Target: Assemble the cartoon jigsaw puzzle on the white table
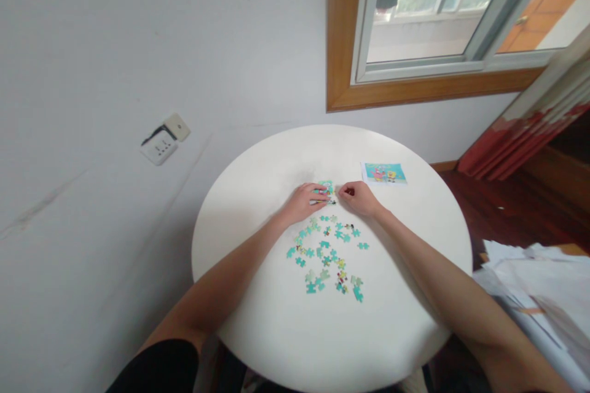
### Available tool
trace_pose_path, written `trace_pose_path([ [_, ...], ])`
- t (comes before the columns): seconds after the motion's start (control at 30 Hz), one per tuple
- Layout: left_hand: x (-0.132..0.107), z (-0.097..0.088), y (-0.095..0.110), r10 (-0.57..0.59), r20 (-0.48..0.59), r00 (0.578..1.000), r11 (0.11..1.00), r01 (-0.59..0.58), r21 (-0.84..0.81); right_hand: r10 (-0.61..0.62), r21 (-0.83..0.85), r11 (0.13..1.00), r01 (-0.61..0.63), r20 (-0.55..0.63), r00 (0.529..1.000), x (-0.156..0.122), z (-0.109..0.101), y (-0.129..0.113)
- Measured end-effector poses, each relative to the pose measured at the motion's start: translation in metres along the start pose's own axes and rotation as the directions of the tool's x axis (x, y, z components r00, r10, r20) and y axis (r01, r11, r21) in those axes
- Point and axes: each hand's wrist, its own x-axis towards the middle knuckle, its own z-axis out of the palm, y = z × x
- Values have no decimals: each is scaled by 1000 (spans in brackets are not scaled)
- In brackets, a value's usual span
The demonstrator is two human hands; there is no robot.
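Note:
On a round white table, my left hand (308, 200) lies with its fingers stretched over a small joined part of a jigsaw puzzle (327, 186), partly covering it. Just right of that part, my right hand (361, 198) is closed in a pinch, with its fingertips close to the joined pieces. What the pinch holds, if anything, is too small to make out. Nearer to me, several loose jigsaw pieces (325, 245) are scattered, mostly turquoise, some yellow, pale green or with red and dark bits. A picture card (384, 173) with cartoon figures on turquoise lies beyond my right hand.
The white table (271, 344) stands against a pale wall with a socket (159, 146) at left. Above the far side is a wood-framed window (343, 95). A stack of papers (544, 295) sits to the right, below a red and cream curtain (516, 138).

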Motion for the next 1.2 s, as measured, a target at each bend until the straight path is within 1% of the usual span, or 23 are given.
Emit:
trace_pose_path([
  [0.13,0,-1,2,6,-51,999,1000,-5,18,15,-1,1000,-15,-9,1000,0,1,2],
  [0.33,-2,-2,4,56,14,998,998,-57,19,41,-40,998,-42,-23,999,-1,3,1],
  [0.43,-2,-3,5,45,28,999,999,-45,18,46,-52,998,-47,-21,999,-2,2,0],
  [0.6,-2,-3,6,27,23,999,999,-27,28,35,-40,999,-35,-13,999,-2,1,-3],
  [0.73,-1,-2,5,32,-15,999,999,-32,27,40,-41,998,-40,-1,999,-2,1,-3],
  [0.83,0,-1,5,-7,-74,997,1000,9,26,44,-52,998,-44,-7,999,-2,2,-1],
  [0.93,1,0,4,-47,-105,993,998,50,31,36,-51,998,-37,-10,999,-1,4,2],
  [1.07,2,0,5,-76,-120,990,996,80,29,34,-46,998,-35,-15,999,-1,5,4],
  [1.2,3,0,6,-83,-118,990,996,85,15,24,-40,999,-25,-10,1000,-1,5,5],
])
